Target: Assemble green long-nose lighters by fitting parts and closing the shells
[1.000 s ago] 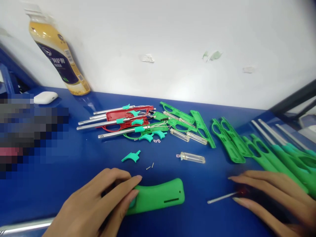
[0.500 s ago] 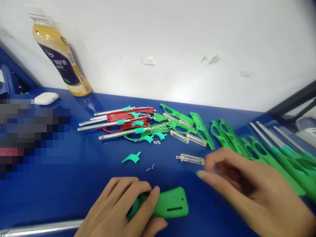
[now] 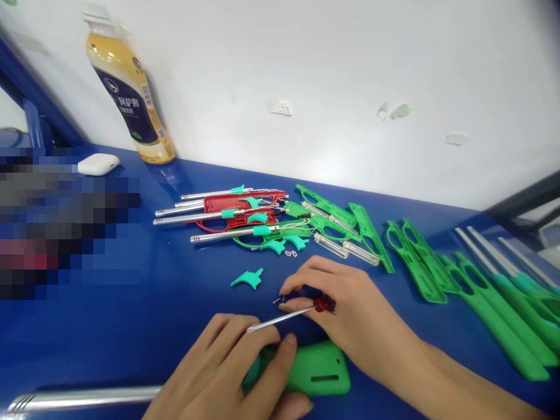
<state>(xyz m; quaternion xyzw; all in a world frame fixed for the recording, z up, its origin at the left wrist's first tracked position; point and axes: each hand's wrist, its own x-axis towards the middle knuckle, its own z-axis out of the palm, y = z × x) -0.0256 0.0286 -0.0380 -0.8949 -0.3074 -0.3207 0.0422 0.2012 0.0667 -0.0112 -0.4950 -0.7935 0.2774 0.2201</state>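
Note:
My left hand (image 3: pixel 223 367) is closed around a green long-necked lighter (image 3: pixel 321 367) on the table, with its silver tube (image 3: pixel 87 398) reaching out to the left. A screwdriver (image 3: pixel 282 319) with a dark red handle sits in the palm of my right hand (image 3: pixel 354 309). Its shaft points left over my left fingers. My right thumb and index fingertip are close around two tiny screws (image 3: pixel 276 301); whether they touch them is unclear. Just beyond lies a loose teal trigger (image 3: pixel 249 279). My right hand covers the spot where a clear fuel tank lay.
Behind lie red shell halves (image 3: pixel 219 203), metal tubes with teal triggers, green shell halves (image 3: pixel 370 236) and clear tanks (image 3: pixel 331 245). Several green lighters (image 3: pixel 503 324) rest at the right. A drink bottle (image 3: pixel 131 105) and white case (image 3: pixel 98 164) stand by the wall (image 3: pixel 328 70).
My right hand has moved left from beside the clear tank to the small screws, and the screwdriver shaft now shows. My left hand keeps its hold; the view has shifted slightly.

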